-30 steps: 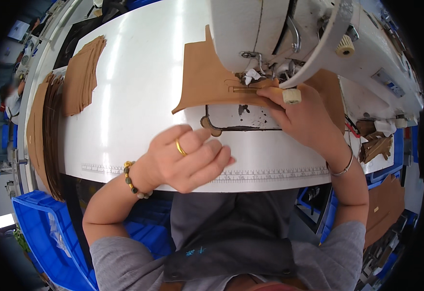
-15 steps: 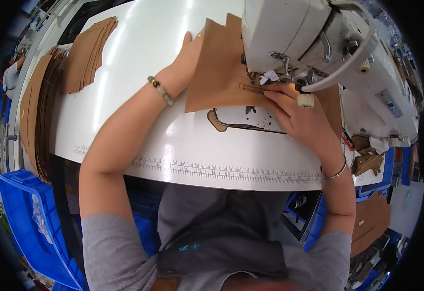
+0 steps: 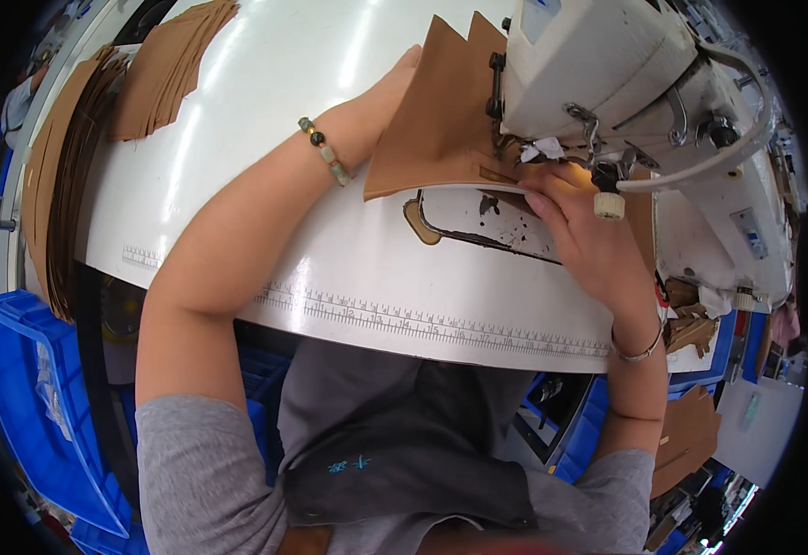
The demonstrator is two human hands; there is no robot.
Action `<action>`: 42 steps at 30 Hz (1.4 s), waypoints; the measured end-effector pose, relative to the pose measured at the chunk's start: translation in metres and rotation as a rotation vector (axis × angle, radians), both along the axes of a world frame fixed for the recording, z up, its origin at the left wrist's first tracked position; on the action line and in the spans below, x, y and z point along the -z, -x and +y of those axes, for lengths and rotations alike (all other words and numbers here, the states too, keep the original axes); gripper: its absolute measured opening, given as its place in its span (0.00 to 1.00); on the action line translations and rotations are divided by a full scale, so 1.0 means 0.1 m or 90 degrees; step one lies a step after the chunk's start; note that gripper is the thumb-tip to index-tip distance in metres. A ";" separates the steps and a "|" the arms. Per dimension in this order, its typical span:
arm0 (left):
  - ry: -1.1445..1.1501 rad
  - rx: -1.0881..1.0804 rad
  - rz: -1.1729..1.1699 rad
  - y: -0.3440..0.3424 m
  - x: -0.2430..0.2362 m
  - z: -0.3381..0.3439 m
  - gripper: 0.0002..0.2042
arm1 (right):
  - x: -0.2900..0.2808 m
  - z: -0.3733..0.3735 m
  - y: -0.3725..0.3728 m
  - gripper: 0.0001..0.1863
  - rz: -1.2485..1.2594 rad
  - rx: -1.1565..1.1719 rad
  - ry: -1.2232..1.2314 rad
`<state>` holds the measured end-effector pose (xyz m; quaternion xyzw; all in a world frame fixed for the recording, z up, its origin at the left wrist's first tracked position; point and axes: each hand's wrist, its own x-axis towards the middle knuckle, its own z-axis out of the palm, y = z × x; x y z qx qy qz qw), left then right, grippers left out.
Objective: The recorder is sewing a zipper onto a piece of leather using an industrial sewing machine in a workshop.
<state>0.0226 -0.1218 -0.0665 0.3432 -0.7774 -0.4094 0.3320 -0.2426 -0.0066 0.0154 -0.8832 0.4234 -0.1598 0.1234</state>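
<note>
I register one change: the bare left hand (image 3: 390,100), a second ago above the near side of the white, smooth bench (image 3: 357,250), is now at the left edge of the brown, leather-like panel (image 3: 436,120). Its fingers are hidden; grip cannot be determined. The panel lies beneath the head of the white metal sewing machine (image 3: 598,74), left portion raised; I judge both sides now controlled. The bare right hand (image 3: 589,227) sits at the panel's near edge, fingers together; clamping unconfirmed. Markings: printed ruler scale (image 3: 422,326) on the bench, light-blue characters on the dark grey apron (image 3: 404,476).
</note>
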 end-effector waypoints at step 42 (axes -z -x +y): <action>0.431 -0.132 -0.301 0.18 -0.34 1.24 0.22 | 0.13 0.15 0.29 0.54 0.169 -0.070 0.028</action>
